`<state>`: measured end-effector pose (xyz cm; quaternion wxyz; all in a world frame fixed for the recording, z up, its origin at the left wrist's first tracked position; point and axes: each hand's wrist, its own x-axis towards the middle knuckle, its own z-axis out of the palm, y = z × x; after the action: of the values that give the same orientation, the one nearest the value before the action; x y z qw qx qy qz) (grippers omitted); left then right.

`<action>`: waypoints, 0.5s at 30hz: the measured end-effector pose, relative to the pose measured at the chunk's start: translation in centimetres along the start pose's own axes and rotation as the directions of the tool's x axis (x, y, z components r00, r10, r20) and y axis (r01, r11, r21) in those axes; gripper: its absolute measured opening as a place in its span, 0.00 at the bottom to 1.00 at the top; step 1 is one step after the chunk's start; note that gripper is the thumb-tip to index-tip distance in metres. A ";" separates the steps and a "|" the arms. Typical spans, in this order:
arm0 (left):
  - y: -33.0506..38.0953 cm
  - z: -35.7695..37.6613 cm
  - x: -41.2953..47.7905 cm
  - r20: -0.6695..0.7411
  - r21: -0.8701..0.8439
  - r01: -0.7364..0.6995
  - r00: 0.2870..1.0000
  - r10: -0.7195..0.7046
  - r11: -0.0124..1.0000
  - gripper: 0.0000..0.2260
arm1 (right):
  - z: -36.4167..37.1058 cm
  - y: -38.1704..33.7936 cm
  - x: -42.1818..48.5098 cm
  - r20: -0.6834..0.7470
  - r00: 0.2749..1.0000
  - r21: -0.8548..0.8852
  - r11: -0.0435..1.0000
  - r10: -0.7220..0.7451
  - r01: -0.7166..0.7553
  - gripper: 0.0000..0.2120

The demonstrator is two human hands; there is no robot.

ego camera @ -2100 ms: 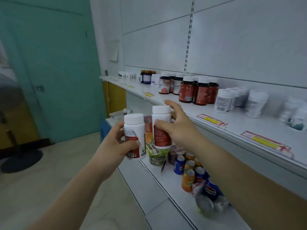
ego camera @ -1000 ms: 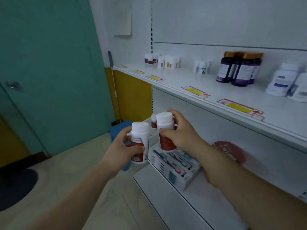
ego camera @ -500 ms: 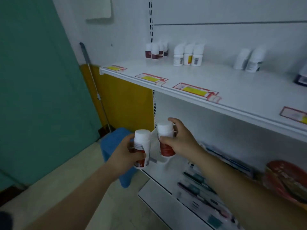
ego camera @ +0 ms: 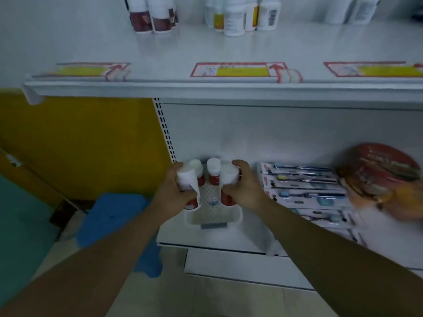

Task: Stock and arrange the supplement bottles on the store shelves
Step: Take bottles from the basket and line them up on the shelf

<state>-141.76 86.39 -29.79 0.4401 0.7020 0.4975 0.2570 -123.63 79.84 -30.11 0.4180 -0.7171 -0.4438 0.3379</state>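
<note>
Left hand [ego camera: 172, 195] grips first bottle [ego camera: 186, 179], right hand [ego camera: 247, 191] second bottle [ego camera: 229, 176]; two bottles [ego camera: 213, 170] stand in tray [ego camera: 212, 221].

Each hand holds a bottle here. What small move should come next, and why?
Probably lower the left bottle and right bottle into the tray, in front of the back bottles standing there. The left hand and right hand each hold one over the tray's bare front.
</note>
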 end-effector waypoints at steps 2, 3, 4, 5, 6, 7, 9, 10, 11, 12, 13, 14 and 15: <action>-1.6 0.7 2.4 0.005 0.055 -0.009 1.000 0.009 0.998 0.32 | 0.6 0.8 1.1 0.002 1.000 -0.044 0.999 0.013 -0.013 0.26; -2.5 1.2 3.6 0.012 0.080 -0.016 1.000 0.015 0.997 0.33 | 0.8 1.3 1.7 0.010 1.000 -0.075 0.997 0.020 -0.019 0.27; -3.5 1.7 4.7 0.025 0.107 -0.018 1.000 0.015 0.994 0.33 | 1.0 1.7 2.4 0.018 1.000 -0.109 0.994 0.026 -0.024 0.28; -4.4 2.2 5.7 0.038 0.117 -0.030 0.999 0.026 0.993 0.33 | 1.2 2.2 3.3 0.022 0.999 -0.147 0.989 0.028 -0.024 0.29; -5.2 2.6 6.6 0.049 0.126 -0.044 0.998 0.038 0.991 0.33 | 1.4 2.8 4.1 0.025 0.999 -0.180 0.983 0.031 -0.026 0.30; -6.1 3.1 7.4 0.055 0.134 -0.058 0.997 0.051 0.989 0.33 | 1.7 3.4 4.9 0.022 0.999 -0.202 0.979 0.035 -0.029 0.29; -7.5 3.9 8.3 0.075 0.158 -0.064 0.996 0.053 0.985 0.34 | 2.2 4.7 6.2 0.012 0.999 -0.224 0.974 0.039 -0.036 0.28; -8.1 4.2 8.7 0.086 0.183 -0.074 0.995 0.059 0.980 0.35 | 2.4 5.2 6.9 0.010 0.999 -0.237 0.971 0.038 -0.034 0.28; -8.8 4.4 9.1 0.091 0.230 -0.097 0.993 0.078 0.968 0.35 | 2.6 5.7 7.5 0.008 0.999 -0.261 0.965 0.035 -0.032 0.28; -9.3 4.7 9.3 0.087 0.314 -0.116 0.992 0.094 0.942 0.35 | 2.8 6.2 8.1 0.005 0.999 -0.301 0.953 0.034 -0.031 0.29; -9.8 4.9 9.5 0.073 0.409 -0.145 0.989 0.126 0.901 0.34 | 3.1 6.5 8.6 0.002 1.000 -0.362 0.932 0.026 -0.023 0.30; -10.1 5.1 9.7 0.059 0.504 -0.169 0.985 0.162 0.847 0.33 | 3.3 6.9 9.0 0.007 1.000 -0.432 0.902 0.008 -0.004 0.31; -10.4 5.3 9.9 0.051 0.581 -0.185 0.980 0.192 0.793 0.32 | 3.6 7.2 9.3 0.018 1.000 -0.497 0.867 -0.015 0.022 0.32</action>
<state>-138.77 94.82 -42.19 0.1735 0.8476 0.4821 0.1384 -120.66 87.66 -39.22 0.2197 -0.7939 -0.5255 0.2130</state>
